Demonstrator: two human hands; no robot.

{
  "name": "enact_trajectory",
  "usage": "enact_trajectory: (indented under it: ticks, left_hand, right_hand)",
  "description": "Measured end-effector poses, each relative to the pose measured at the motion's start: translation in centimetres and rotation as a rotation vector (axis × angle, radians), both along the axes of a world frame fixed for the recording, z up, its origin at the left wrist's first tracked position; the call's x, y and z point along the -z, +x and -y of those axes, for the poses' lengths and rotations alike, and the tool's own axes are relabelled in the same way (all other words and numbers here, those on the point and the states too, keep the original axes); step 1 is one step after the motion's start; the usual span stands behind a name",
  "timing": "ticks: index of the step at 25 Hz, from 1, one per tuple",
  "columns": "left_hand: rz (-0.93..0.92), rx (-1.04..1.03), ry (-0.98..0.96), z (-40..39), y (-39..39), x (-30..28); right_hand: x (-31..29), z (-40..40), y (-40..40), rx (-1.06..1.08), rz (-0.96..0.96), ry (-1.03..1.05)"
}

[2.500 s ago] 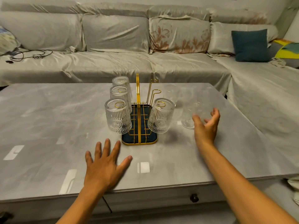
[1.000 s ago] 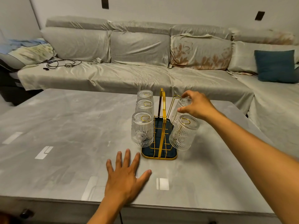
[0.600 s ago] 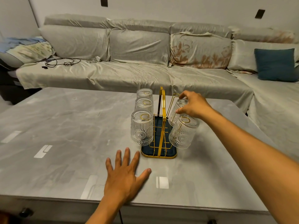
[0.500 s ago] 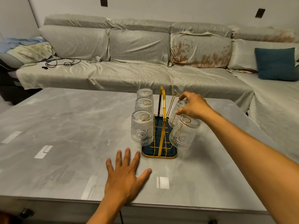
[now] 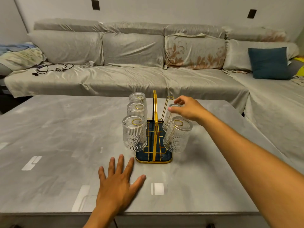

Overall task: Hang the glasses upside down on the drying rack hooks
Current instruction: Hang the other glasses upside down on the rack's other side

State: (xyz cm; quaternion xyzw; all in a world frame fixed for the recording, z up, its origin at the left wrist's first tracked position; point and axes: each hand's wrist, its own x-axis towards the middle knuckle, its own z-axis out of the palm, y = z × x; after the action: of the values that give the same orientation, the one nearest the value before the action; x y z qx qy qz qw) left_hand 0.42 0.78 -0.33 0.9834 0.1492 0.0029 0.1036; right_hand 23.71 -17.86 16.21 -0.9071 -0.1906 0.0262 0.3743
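A gold wire drying rack (image 5: 154, 162) with a dark blue tray stands in the middle of the grey table (image 5: 49, 129). Three ribbed glasses (image 5: 135, 134) hang upside down on its left hooks. On the right, one glass (image 5: 176, 137) hangs on the nearest hook. Behind it, a second upside-down glass (image 5: 166, 121) sits over the middle hook, and my right hand (image 5: 189, 110) grips its base from above. The far right hook (image 5: 170, 97) is bare. My left hand (image 5: 117, 185) lies flat on the table in front of the rack, fingers spread.
A grey covered corner sofa (image 5: 131, 76) runs behind and to the right of the table. A dark blue cushion (image 5: 269, 63) lies on it at the right, and black cables (image 5: 54, 68) at the left. The table's front edge is just below my left hand.
My right hand picked up a glass standing right of the rack, turned it over and brought it down onto the middle right hook. My left hand stayed flat on the table.
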Motion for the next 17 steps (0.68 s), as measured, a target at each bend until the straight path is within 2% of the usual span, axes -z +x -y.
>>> enact_trajectory:
  ticks: [4,7,11,17]
  left_hand:
    - [0.019,-0.007,0.009,-0.1,-0.2,0.3]
    - [0.029,-0.016,0.005,-0.2,0.1,0.7]
    - [0.032,-0.023,0.017,-0.4,0.3,0.9]
    - [-0.021,-0.049,0.000,-0.2,0.6,0.3]
  right_hand:
    - [2.1,4.1,1.7,0.325,0.090,0.309]
    - [5.8,6.6,4.1,0.496,-0.096,0.364]
    - [9.7,5.4,7.7,0.425,-0.213,0.322]
    - [12.4,2.9,11.7,0.345,-0.215,0.352]
